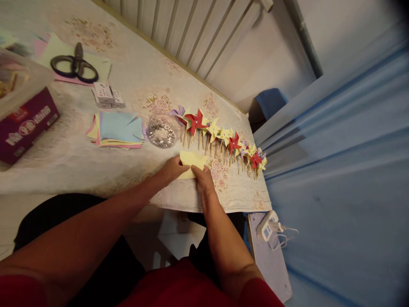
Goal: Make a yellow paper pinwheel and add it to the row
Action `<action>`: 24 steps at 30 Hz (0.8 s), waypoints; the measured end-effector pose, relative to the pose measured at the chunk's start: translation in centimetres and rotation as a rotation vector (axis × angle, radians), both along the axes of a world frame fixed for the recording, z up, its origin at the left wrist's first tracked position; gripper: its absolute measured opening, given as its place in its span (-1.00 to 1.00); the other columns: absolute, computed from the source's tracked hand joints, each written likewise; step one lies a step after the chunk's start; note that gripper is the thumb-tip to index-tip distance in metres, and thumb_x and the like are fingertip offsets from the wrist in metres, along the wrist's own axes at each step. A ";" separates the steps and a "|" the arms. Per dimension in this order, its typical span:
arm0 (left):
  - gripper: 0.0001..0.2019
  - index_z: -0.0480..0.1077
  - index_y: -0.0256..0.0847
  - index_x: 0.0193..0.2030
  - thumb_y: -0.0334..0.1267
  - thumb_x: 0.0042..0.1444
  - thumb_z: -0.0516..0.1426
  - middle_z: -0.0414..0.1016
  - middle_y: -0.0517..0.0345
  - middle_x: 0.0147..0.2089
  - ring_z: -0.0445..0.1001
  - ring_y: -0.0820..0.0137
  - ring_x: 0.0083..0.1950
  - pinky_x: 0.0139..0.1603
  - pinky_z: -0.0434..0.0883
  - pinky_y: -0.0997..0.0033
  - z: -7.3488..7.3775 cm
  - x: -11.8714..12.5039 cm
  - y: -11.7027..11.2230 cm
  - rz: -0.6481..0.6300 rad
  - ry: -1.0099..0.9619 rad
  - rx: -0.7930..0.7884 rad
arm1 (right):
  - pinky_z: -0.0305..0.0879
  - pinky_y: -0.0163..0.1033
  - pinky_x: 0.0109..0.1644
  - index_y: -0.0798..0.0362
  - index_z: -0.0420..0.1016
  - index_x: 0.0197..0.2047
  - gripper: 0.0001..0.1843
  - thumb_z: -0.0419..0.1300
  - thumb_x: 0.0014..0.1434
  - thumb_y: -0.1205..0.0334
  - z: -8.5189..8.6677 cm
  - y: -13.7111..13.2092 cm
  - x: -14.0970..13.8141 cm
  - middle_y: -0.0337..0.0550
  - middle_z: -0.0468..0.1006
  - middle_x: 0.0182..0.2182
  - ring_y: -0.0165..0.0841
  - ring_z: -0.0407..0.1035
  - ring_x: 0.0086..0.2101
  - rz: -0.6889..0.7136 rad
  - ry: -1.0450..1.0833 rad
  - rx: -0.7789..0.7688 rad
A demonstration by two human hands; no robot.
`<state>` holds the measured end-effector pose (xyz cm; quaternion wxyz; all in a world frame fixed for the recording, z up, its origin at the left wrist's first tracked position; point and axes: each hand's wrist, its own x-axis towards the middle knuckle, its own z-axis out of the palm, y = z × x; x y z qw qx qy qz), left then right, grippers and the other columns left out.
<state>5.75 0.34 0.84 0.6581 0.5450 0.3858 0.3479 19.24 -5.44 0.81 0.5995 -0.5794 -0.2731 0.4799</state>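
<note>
Blue cloth makes a curtain [335,149] down the right side, beside a flowered tablecloth [79,170] with a pale radiator [182,30] beyond its far edge. Pinwheels [234,143] on sticks lie in a long row, slanting from beyond the hands out to the right end of the table. At the far left stands a purple box [28,123]; nearer the middle are a paper stack [119,125], blue on top, and dark-handled scissors [75,66] resting on other sheets. A clear dish [161,132] of small shiny bits sits between the stack and the row.

Both hands are closed on one yellow sheet [193,157] near the front edge of the table: the left hand [171,170] pinches its left side, the right hand [204,178] its near right part. Neither is closer, since the sheet lies between them and touches both. It looks about as wide as deep, so no long axis stands out. The two thumbs almost meet at its middle; whether it touches the cloth I cannot tell.
</note>
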 end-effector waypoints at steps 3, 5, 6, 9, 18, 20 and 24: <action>-0.58 0.53 -0.35 -0.11 -0.18 -0.12 0.21 0.64 -0.08 -0.11 0.57 0.17 -0.14 -0.14 0.45 0.27 0.3 -0.1 0.0 0.012 0.051 0.007 | 0.53 -0.20 -0.18 0.10 0.57 -0.19 -0.61 0.43 -0.14 0.19 0.1 0.0 -0.2 -0.17 0.70 -0.36 -0.27 0.59 -0.37 0.008 -0.004 -0.001; -0.59 0.53 -0.34 -0.10 -0.19 -0.12 0.20 0.64 -0.06 -0.13 0.57 0.18 -0.15 -0.16 0.46 0.29 0.4 -0.1 0.0 0.019 0.059 -0.011 | 0.54 -0.18 -0.15 0.10 0.57 -0.18 -0.59 0.44 -0.13 0.17 0.2 -0.1 -0.4 -0.16 0.71 -0.36 -0.25 0.59 -0.36 0.020 -0.003 0.004; -0.59 0.53 -0.33 -0.10 -0.19 -0.12 0.20 0.64 -0.05 -0.13 0.57 0.18 -0.14 -0.17 0.46 0.30 0.4 -0.2 0.0 0.021 0.052 -0.024 | 0.54 -0.17 -0.14 0.10 0.57 -0.18 -0.59 0.44 -0.13 0.16 0.2 -0.1 -0.4 -0.16 0.71 -0.35 -0.25 0.59 -0.36 0.026 -0.003 0.007; -0.58 0.52 -0.31 -0.10 -0.20 -0.14 0.21 0.65 -0.02 -0.16 0.56 0.18 -0.14 -0.19 0.46 0.31 0.4 -0.3 -0.1 0.022 0.000 -0.077 | 0.54 -0.18 -0.13 0.08 0.58 -0.21 -0.61 0.44 -0.14 0.14 0.4 -0.5 -0.4 -0.17 0.71 -0.35 -0.25 0.60 -0.33 0.049 -0.009 0.010; -0.55 0.51 -0.31 -0.11 -0.22 -0.23 0.29 0.65 0.02 -0.21 0.58 0.17 -0.14 -0.09 0.48 0.26 0.9 -0.8 0.2 0.006 -0.248 -0.259 | 0.50 -0.15 -0.08 0.06 0.58 -0.23 -0.65 0.42 -0.15 0.16 0.7 -1.1 -0.4 -0.19 0.69 -0.36 -0.22 0.58 -0.22 0.056 0.004 0.050; -0.54 0.51 -0.31 -0.11 -0.22 -0.23 0.29 0.65 0.02 -0.22 0.58 0.17 -0.13 -0.08 0.48 0.25 1.0 -0.9 0.3 0.003 -0.259 -0.283 | 0.49 -0.15 -0.07 0.05 0.56 -0.23 -0.65 0.40 -0.14 0.17 0.6 -1.1 -0.4 -0.20 0.68 -0.37 -0.23 0.57 -0.23 0.033 0.015 0.063; -0.54 0.51 -0.31 -0.13 -0.21 -0.26 0.30 0.64 0.04 -0.24 0.59 0.18 -0.14 -0.05 0.47 0.24 1.1 -0.9 0.4 0.006 -0.287 -0.302 | 0.46 -0.18 -0.08 0.02 0.50 -0.24 -0.67 0.40 -0.13 0.22 0.2 -1.1 -0.3 -0.27 0.65 -0.40 -0.32 0.53 -0.34 -0.007 0.038 0.117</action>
